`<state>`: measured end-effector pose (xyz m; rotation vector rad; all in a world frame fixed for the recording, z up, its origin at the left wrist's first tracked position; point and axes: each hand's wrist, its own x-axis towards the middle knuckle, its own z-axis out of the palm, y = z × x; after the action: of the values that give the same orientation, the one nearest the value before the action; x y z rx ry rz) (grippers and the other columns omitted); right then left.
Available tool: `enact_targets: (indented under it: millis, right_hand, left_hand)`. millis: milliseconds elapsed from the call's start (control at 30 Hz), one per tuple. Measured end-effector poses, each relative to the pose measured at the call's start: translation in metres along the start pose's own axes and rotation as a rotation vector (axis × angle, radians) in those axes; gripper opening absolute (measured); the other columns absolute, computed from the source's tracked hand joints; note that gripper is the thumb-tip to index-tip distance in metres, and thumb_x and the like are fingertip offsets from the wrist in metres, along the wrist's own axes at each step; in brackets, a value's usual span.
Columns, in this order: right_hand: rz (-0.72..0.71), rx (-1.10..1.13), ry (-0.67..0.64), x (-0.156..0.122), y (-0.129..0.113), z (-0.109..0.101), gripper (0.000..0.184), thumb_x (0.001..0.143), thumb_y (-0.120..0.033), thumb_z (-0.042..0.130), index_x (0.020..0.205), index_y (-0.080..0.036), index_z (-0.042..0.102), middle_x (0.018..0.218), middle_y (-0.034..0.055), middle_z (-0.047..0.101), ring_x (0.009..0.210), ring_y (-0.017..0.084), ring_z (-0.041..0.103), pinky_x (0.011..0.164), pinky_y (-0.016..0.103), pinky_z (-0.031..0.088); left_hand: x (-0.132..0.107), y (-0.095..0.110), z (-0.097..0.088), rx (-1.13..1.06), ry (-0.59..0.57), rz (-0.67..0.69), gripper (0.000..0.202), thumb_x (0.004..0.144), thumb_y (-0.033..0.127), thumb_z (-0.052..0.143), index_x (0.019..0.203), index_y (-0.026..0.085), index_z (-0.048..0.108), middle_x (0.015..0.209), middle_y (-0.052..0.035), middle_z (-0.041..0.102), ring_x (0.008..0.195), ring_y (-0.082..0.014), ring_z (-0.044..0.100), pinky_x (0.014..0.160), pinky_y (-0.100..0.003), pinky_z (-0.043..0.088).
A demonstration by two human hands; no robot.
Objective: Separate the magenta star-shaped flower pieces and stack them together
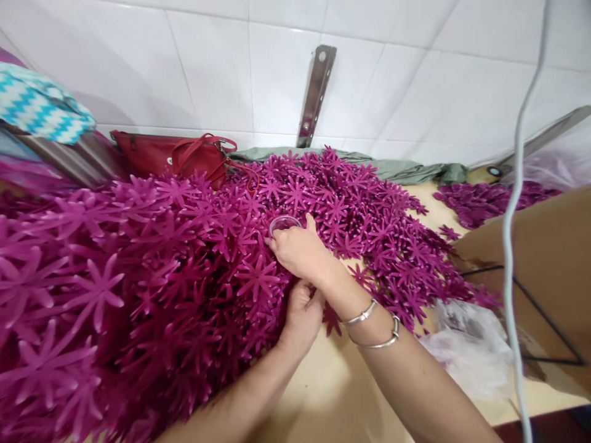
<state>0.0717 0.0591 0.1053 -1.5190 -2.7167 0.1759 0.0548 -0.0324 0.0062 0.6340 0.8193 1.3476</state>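
Note:
A small clear round plastic cup [286,221] sits among the magenta star-shaped petal pieces [258,277]. My right hand [302,249] is around its near side, the thumb at the right of the rim and the fingers at the left; the cup's lower part is hidden. Just below, close under the right wrist, my left hand [302,311] is closed with its fingers curled. What it holds, if anything, is hidden from view. Petal pieces lie in a deep heap to the left and in a lower spread behind and to the right of both hands.
A red handbag [152,154] leans near the tiled wall behind the heap. On the right are a crumpled clear plastic bag [471,347], a cardboard box [549,271] and a hanging pale cable [510,246]. A metal bracket [316,95] stands against the wall.

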Motion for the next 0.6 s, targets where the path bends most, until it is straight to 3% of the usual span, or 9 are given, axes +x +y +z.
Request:
enact_targets:
  millis: [167,300,433,600]
  right_hand:
    - [0.004,-0.002,-0.029,0.006,0.001,0.003,0.042,0.111,-0.033,0.034,0.113,-0.009,0.069,0.104,0.0202,0.079,0.103,0.033,0.075,0.112,0.081,0.022]
    - [-0.076,0.005,0.005,0.003,0.004,0.006,0.041,0.112,-0.036,0.035,0.116,-0.018,0.071,0.113,0.0170,0.076,0.115,0.032,0.068,0.113,0.082,0.021]
    - [-0.036,0.074,-0.001,0.007,0.004,0.001,0.047,0.112,-0.040,0.035,0.106,-0.014,0.073,0.108,0.0152,0.075,0.108,0.028,0.070,0.116,0.074,0.026]
    - [0.003,0.143,0.166,-0.014,0.013,-0.022,0.032,0.107,-0.037,0.050,0.097,-0.015,0.072,0.110,0.0117,0.075,0.106,0.026,0.071,0.120,0.068,0.022]
  left_hand:
    - [0.004,-0.002,-0.001,-0.008,-0.002,0.019,0.025,0.079,0.037,0.082,0.098,0.022,0.075,0.098,-0.0066,0.078,0.113,-0.0308,0.068,0.098,-0.043,0.056]
    - [0.007,-0.004,-0.004,-0.002,0.044,0.058,0.030,0.080,0.036,0.081,0.104,0.020,0.073,0.113,-0.0088,0.077,0.118,-0.0305,0.066,0.104,-0.043,0.052]
    - [0.010,-0.005,-0.004,-0.109,0.078,0.013,0.037,0.079,0.037,0.082,0.109,0.019,0.071,0.117,-0.0089,0.077,0.115,-0.0277,0.068,0.104,-0.041,0.051]
    - [0.013,0.009,0.001,-0.311,0.085,0.000,0.034,0.082,0.031,0.071,0.115,0.021,0.069,0.119,-0.0070,0.076,0.122,-0.0254,0.066,0.108,-0.041,0.050]
